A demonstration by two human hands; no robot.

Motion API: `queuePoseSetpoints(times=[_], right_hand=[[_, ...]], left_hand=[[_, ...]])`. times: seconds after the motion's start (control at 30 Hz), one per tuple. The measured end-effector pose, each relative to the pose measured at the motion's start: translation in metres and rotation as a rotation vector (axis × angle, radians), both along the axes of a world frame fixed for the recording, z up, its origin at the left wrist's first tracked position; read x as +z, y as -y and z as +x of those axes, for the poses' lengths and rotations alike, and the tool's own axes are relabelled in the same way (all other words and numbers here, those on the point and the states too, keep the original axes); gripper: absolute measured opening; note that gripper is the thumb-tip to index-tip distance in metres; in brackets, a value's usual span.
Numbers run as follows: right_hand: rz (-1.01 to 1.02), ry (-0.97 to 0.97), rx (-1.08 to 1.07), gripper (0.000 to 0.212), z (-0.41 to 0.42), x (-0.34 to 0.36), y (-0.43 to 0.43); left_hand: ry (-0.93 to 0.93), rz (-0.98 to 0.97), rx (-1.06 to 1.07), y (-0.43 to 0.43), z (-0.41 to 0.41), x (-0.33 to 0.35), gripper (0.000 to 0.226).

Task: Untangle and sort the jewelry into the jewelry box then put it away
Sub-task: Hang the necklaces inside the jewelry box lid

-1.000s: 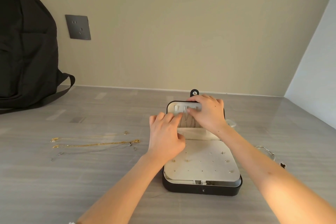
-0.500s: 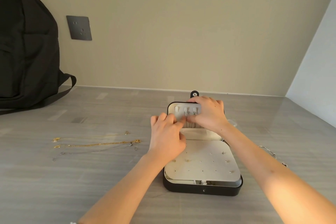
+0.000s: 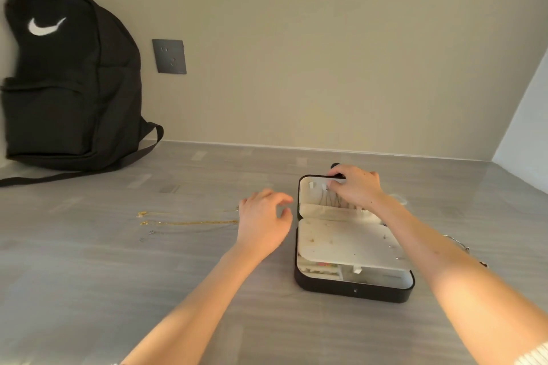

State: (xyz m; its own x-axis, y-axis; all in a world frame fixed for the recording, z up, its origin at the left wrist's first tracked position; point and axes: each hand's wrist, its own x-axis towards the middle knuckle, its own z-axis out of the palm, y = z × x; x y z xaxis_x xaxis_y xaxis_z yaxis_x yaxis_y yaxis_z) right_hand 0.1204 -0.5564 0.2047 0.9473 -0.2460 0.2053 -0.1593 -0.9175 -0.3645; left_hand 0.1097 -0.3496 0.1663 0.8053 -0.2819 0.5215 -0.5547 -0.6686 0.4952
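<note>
I see the box [image 3: 353,290] open right of centre on the table [image 3: 118,275], its lid [image 3: 308,195] tipped up at the far end. My right hand [image 3: 358,187] curls its fingers over the lid's top rim, above thin necklaces [image 3: 332,200] hanging inside. My left hand [image 3: 262,219] hovers just left of the box, fingers loosely spread, covering the near ends of the chains [image 3: 184,222] stretched out leftward. A backpack [image 3: 65,83] and socket [image 3: 169,56] sit upper left; my right forearm partly hides a bracelet [image 3: 453,241].

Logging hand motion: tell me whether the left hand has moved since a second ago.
Yes: the left hand has come leftward off the jewelry box, toward the gold necklaces.
</note>
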Motion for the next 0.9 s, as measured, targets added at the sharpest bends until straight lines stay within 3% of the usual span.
queuePoseSetpoints(times=[0.23, 0.4, 0.57, 0.67, 0.9], right_hand=[[-0.310, 0.044, 0.057, 0.027, -0.006, 0.020, -0.030], [-0.199, 0.202, 0.250, 0.021, -0.022, 0.043, -0.088], [-0.303, 0.109, 0.506, 0.021, -0.022, 0.030, -0.157], [-0.391, 0.050, 0.544, 0.024, -0.006, 0.008, -0.178], [-0.317, -0.067, 0.582, 0.020, 0.019, -0.016, -0.202]], left_hand=[[-0.116, 0.082, 0.255, -0.131, 0.013, -0.006, 0.016], [-0.179, 0.275, 0.408, -0.192, 0.028, -0.004, 0.015], [-0.225, 0.373, 0.331, -0.204, 0.034, -0.005, 0.022], [-0.279, 0.319, 0.255, -0.206, 0.034, -0.010, 0.016], [-0.268, 0.209, 0.103, -0.210, 0.039, -0.012, 0.012]])
